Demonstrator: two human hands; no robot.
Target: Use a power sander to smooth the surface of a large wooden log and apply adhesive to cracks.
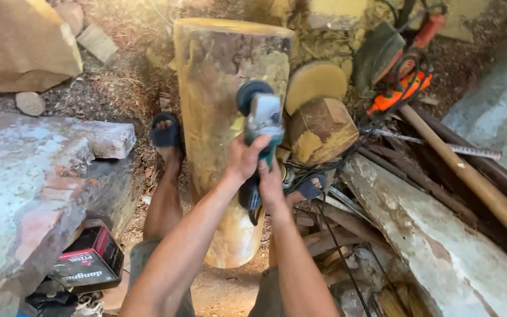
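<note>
Outdoors — grinder (261, 120) gripped in left hand (243, 157)

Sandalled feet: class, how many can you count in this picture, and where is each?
2. One sandalled foot rests left of the upright log; the other foot sits right of it, partly hidden behind the hands and the grinder.

Log (224, 117): yellow-ochre w/ grey-brown blotches. Angle grinder (260, 126) over the log: teal & silver-grey body, black disc guard. Sandals (166, 132) left of log: dark navy. Smaller wood block (321, 130) right of log: brown, yellow patches. Chainsaw (403, 76) further right of log: orange & grey. Box (86, 261) lower left of log: black & red.
</note>
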